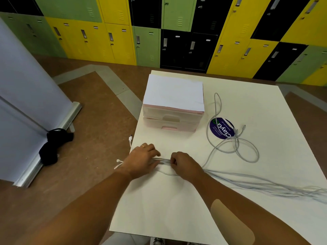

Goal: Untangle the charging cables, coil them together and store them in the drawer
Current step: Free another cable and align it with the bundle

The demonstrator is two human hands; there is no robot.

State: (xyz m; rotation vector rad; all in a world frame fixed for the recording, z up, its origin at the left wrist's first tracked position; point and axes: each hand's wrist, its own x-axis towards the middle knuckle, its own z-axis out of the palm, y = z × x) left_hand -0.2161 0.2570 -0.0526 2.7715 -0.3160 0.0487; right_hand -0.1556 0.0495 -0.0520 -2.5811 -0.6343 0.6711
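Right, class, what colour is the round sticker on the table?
The sticker is purple with white lettering; head view.

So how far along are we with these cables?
Partly done: several cables lie straight in a bundle, gripped by the left hand and right hand. One loose cable lies looped by the sticker. Nothing is coiled yet, and the drawers are shut.

White table (177,209), drawers and cords.
Far left, a two-drawer plastic unit (173,110); right of it, a round purple sticker (220,129) under a loose cable loop (236,151); nearer, bundled charging cables (247,181) running left to right.
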